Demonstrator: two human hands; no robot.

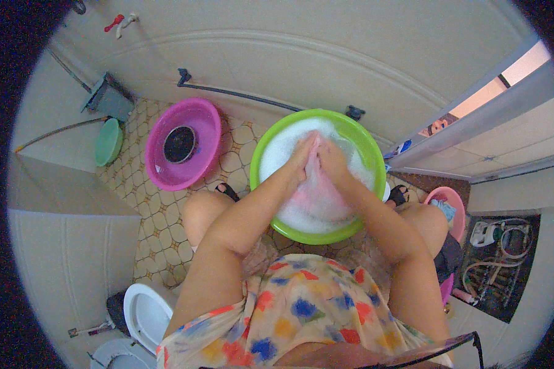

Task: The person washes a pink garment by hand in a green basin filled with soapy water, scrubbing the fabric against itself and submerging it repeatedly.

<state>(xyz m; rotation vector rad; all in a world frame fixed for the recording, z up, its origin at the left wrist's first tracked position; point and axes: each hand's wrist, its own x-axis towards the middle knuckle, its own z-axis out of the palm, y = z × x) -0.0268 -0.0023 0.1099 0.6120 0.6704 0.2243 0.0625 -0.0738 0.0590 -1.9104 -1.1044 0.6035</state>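
Note:
Before me stands a round green plastic basin point(257, 173) filled with white suds point(281, 157). A pink cloth point(316, 189) lies wet in the foam, partly covered by it. My left hand point(303, 154) and my right hand point(331, 157) meet over the far half of the basin, each gripping a part of this cloth. The bunched fabric rises between them, and its lower part spreads in the suds towards me. Foam and cloth hide some of the fingertips.
A pink-magenta basin point(212, 152) holding a dark round object point(180, 144) sits on the tiled floor. Further left are a small green basin point(109, 143) and a grey bin point(111, 99). A pink tub point(459, 207) with cloths stands right. A toilet point(150, 313) is behind left.

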